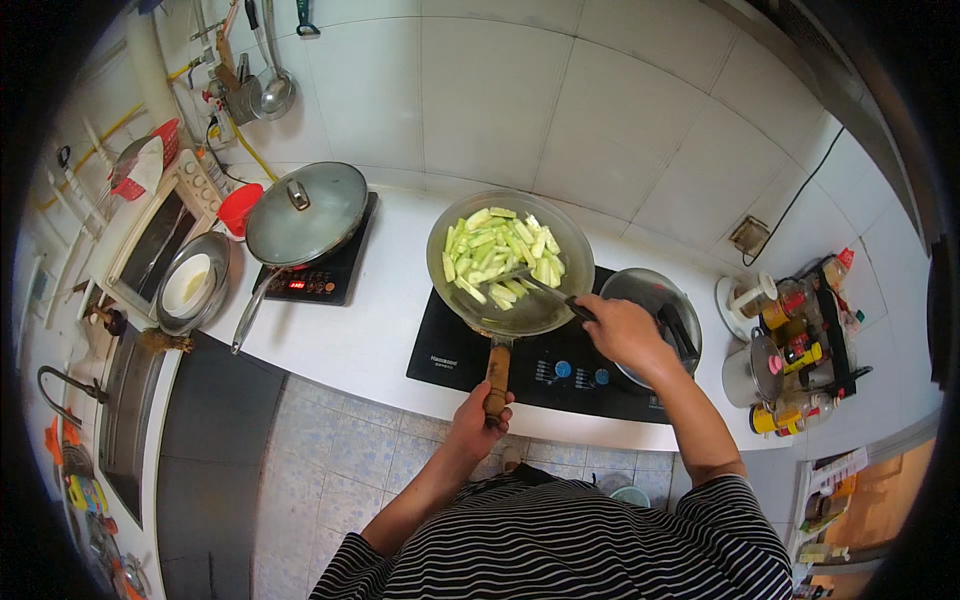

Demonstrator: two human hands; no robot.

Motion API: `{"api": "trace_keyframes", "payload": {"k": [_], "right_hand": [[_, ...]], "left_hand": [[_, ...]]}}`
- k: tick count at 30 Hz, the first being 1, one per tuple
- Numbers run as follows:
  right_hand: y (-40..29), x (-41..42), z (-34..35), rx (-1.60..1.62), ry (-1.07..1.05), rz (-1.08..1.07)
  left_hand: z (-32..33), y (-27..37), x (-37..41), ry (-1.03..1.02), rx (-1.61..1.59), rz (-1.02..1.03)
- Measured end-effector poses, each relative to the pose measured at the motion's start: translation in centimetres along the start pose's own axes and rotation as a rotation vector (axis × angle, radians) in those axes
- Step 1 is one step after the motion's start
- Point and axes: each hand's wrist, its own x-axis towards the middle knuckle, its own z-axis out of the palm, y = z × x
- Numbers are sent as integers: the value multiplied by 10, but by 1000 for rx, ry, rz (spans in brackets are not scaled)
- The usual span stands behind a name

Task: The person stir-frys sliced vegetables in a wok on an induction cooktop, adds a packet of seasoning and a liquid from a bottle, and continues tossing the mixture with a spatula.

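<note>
My left hand (480, 420) is closed around the wooden handle (497, 375) of a wok (555, 315). The wok sits over the left part of a black two-burner cooktop (465, 360). Pale green vegetable pieces (495, 251), cut into batons, fill much of the wok, mostly on its far side. In my right hand (626, 337) is the black handle of a metal spatula (550, 288); its blade is in among the pieces and partly hidden by them.
A glass-lidded pan (307, 214) stands on a lit induction hob (330, 274) to the left. Right of the wok is a lidded pot (637, 289). A steel pot (750, 367) and several condiment bottles (795, 352) crowd the right end. Nested bowls (193, 285) stand near the sink (124, 420).
</note>
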Motion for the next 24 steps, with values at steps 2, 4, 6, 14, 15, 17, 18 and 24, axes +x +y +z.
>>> {"api": "trace_keyframes", "payload": {"k": [2,4,6,14,15,17,18,24], "right_hand": [[-6,-10,-20,29,22,-16],[-6,-13,-28,69,59,0],[-6,4,-18,69,94,21],[19,-8,33,60,57,56],[18,-18,28,58,43,74],[19,-36,13,77,36,71],[20,-44,5,79,46,60],[3,-78,-44,127,-55,92]], "left_hand": [[3,1,-4,32,3,14],[5,0,-5,43,5,20],[5,0,-6,36,5,31],[3,1,-1,52,2,9],[3,1,-2,56,6,17],[4,1,-3,48,-3,8],[5,2,-3,43,-6,5],[0,3,0,32,-35,-32]]}}
